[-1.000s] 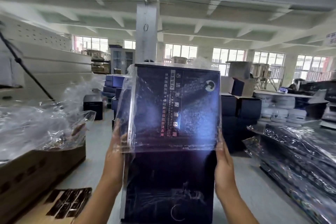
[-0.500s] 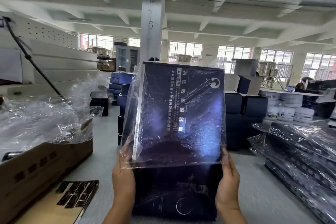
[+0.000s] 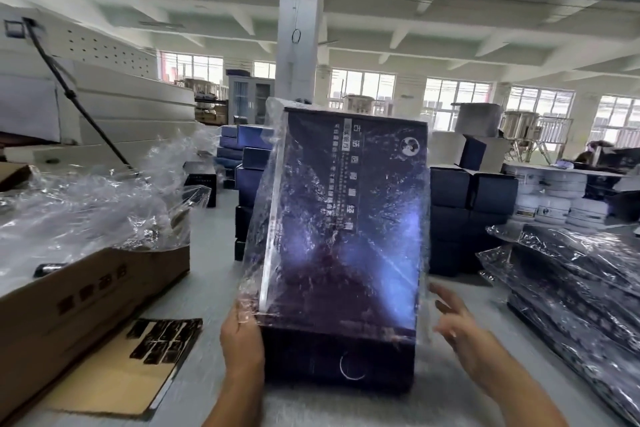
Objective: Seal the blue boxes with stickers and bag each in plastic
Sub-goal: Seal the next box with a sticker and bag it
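The left hand (image 3: 242, 334) is pinching the plastic bag (image 3: 264, 215) to the blue box (image 3: 311, 354), the right hand (image 3: 462, 321) hovering open and empty beside it — both edges are probably needing one even downward pull.

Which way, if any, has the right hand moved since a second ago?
Yes. The right hand has left the right edge of the blue box and moved rightward, toward the stack of bagged boxes, fingers spread.

Carton (image 3: 83, 295) left of upright box (image 3: 346, 236), bagged boxes (image 3: 571, 288) right, stacks (image 3: 467, 218) behind
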